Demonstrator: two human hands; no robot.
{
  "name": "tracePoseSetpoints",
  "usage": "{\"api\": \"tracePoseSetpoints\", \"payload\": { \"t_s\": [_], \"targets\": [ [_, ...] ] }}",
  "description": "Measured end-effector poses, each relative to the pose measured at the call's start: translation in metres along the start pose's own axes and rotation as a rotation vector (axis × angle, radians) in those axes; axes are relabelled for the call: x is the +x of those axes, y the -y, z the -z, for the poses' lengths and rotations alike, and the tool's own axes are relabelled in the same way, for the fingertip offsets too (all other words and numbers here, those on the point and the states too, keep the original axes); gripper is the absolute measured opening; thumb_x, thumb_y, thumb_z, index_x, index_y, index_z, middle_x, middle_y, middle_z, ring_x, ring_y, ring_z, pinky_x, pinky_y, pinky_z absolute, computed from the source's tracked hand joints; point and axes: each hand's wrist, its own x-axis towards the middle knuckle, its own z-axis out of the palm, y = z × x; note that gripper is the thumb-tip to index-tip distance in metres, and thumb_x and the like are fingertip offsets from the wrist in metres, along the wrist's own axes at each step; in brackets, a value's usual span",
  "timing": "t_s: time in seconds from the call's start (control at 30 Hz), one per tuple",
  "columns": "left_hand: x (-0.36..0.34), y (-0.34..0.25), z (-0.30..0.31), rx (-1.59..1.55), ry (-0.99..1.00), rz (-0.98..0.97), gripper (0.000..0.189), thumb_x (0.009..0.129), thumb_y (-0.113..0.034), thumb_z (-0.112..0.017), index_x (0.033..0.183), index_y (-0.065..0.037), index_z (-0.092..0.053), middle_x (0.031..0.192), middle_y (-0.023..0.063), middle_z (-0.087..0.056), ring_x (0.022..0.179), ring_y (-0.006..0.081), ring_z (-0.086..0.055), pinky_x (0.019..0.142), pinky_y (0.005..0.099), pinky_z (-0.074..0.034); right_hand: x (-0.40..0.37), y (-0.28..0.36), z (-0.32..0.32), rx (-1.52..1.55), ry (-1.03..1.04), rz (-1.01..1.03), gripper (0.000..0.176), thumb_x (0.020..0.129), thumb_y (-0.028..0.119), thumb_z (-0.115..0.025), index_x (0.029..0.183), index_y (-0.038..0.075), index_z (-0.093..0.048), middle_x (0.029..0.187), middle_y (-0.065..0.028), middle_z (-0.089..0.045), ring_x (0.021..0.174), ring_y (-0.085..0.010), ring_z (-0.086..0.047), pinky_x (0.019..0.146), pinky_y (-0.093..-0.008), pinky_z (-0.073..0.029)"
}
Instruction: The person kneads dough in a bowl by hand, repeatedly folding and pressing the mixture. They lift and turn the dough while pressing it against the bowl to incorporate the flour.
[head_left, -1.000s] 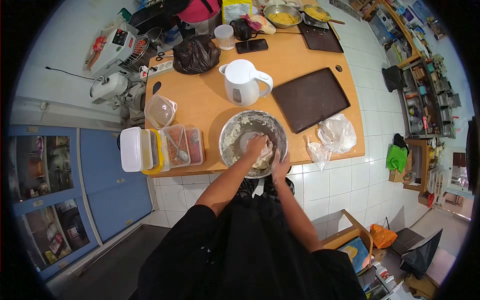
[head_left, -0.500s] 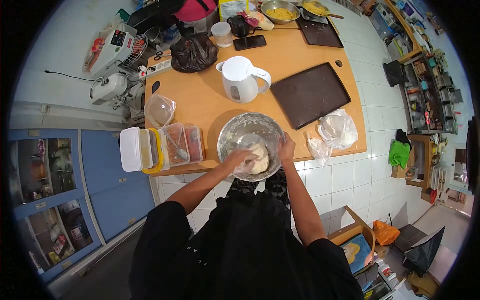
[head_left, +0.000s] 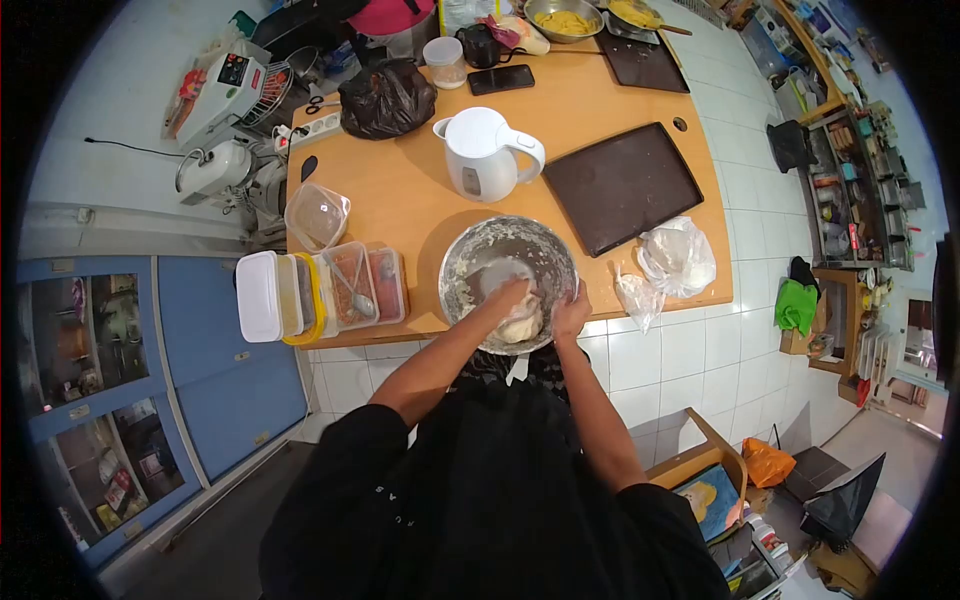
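A metal mixing bowl (head_left: 462,250) with floury residue on its wall sits at the table's near edge, close to my body. Inside it lies a lump of pale dough (head_left: 520,331). My left hand (head_left: 513,294) reaches down into the bowl, its fingers curled on the upper part of the dough and blurred by motion. At the bowl's right rim, my right hand (head_left: 571,312) is closed around the edge. Just behind the bowl stands a white electric kettle (head_left: 478,160).
To the left are a clear container (head_left: 318,217) and several lidded tubs (head_left: 262,297). A dark baking tray (head_left: 625,190) lies right, with plastic bags (head_left: 678,258) in front. Farther back are a black bag (head_left: 388,100), a phone (head_left: 501,79) and a lidded jar (head_left: 445,63).
My left hand has moved right and away from me across the dough, from the bowl's near left side. The bowl appears slightly turned and shifted, my right hand still at its rim.
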Motion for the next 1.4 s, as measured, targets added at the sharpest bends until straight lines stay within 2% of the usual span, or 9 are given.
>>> {"api": "tracePoseSetpoints", "payload": {
  "t_s": [0.07, 0.27, 0.37, 0.4, 0.63, 0.73, 0.9, 1.2, 1.4],
  "targets": [
    [-0.028, 0.014, 0.000, -0.214, -0.203, -0.243, 0.024, 0.081, -0.025, -0.066, 0.094, -0.005, -0.067, 0.093, 0.0182, -0.068, 0.092, 0.0352, -0.065, 0.083, 0.0420, -0.052, 0.003, -0.001, -0.003, -0.017, -0.025, 0.050, 0.026, 0.088, 0.001, -0.054, 0.113, -0.002, -0.059, 0.089, -0.0275, -0.065, 0.087, -0.0462, -0.063, 0.073, -0.0445, -0.049],
    [-0.082, -0.007, 0.087, -0.153, 0.059, -0.114, 0.029, 0.083, -0.025, -0.067, 0.104, -0.006, -0.065, 0.107, 0.0209, -0.063, 0.105, 0.0355, -0.059, 0.091, 0.0425, -0.047, 0.005, -0.001, 0.001, 0.003, 0.083, -0.073, 0.023, 0.089, 0.001, -0.054, 0.111, -0.002, -0.059, 0.082, -0.0289, -0.063, 0.080, -0.0474, -0.063, 0.067, -0.0460, -0.047],
    [-0.063, -0.009, 0.082, -0.375, -0.228, 0.080, 0.021, 0.081, -0.022, -0.065, 0.091, -0.003, -0.066, 0.085, 0.0184, -0.065, 0.084, 0.0350, -0.065, 0.074, 0.0436, -0.051, 0.006, -0.008, -0.008, 0.077, 0.057, -0.012, 0.023, 0.089, 0.001, -0.054, 0.110, -0.002, -0.059, 0.081, -0.0296, -0.063, 0.079, -0.0474, -0.062, 0.066, -0.0465, -0.047],
    [-0.048, 0.004, 0.055, -0.105, -0.559, -0.036, 0.027, 0.084, -0.027, -0.063, 0.090, -0.001, -0.066, 0.085, 0.0207, -0.066, 0.084, 0.0358, -0.066, 0.075, 0.0460, -0.051, 0.006, -0.007, -0.009, 0.104, 0.040, 0.015, 0.022, 0.089, 0.001, -0.054, 0.110, -0.002, -0.059, 0.081, -0.0298, -0.063, 0.079, -0.0474, -0.062, 0.066, -0.0466, -0.047],
    [0.000, 0.071, -0.066, -0.338, -0.070, 0.291, 0.039, 0.085, -0.036, -0.061, 0.102, -0.001, -0.065, 0.115, 0.0214, -0.061, 0.108, 0.0376, -0.059, 0.092, 0.0434, -0.046, 0.016, 0.002, -0.009, -0.073, 0.045, 0.015, 0.022, 0.088, 0.002, -0.055, 0.108, -0.002, -0.060, 0.080, -0.0296, -0.063, 0.080, -0.0480, -0.062, 0.067, -0.0496, -0.046],
    [-0.039, 0.010, 0.019, -0.228, 0.090, -0.009, 0.041, 0.085, -0.038, -0.059, 0.105, -0.003, -0.065, 0.120, 0.0222, -0.060, 0.114, 0.0364, -0.056, 0.096, 0.0423, -0.045, 0.022, 0.001, -0.009, -0.075, 0.014, 0.086, 0.021, 0.088, 0.003, -0.056, 0.107, -0.001, -0.061, 0.079, -0.0296, -0.063, 0.078, -0.0484, -0.062, 0.066, -0.0509, -0.046],
    [-0.096, 0.001, 0.055, 0.033, -0.139, -0.291, 0.040, 0.082, -0.033, -0.064, 0.114, -0.009, -0.063, 0.122, 0.0167, -0.058, 0.115, 0.0376, -0.054, 0.095, 0.0447, -0.046, 0.013, 0.006, -0.013, -0.064, 0.037, 0.041, 0.019, 0.087, 0.003, -0.056, 0.105, -0.001, -0.061, 0.078, -0.0292, -0.063, 0.076, -0.0479, -0.062, 0.066, -0.0511, -0.046],
    [-0.079, -0.060, 0.056, 0.349, -0.247, 0.225, 0.035, 0.087, -0.025, -0.055, 0.121, -0.018, -0.060, 0.124, 0.0110, -0.053, 0.113, 0.0350, -0.054, 0.091, 0.0491, -0.047, 0.012, 0.000, -0.017, -0.020, 0.038, 0.095, 0.019, 0.089, 0.005, -0.055, 0.106, -0.002, -0.059, 0.075, -0.0299, -0.061, 0.075, -0.0486, -0.062, 0.063, -0.0503, -0.045],
    [-0.006, 0.022, 0.014, 0.302, -0.311, 0.014, 0.027, 0.088, -0.019, -0.052, 0.112, -0.018, -0.064, 0.106, 0.0093, -0.064, 0.092, 0.0298, -0.066, 0.071, 0.0454, -0.055, 0.013, 0.012, -0.009, -0.105, 0.151, -0.110, 0.016, 0.088, 0.005, -0.055, 0.102, -0.003, -0.058, 0.076, -0.0310, -0.061, 0.076, -0.0494, -0.061, 0.065, -0.0513, -0.045]
  ]
}}
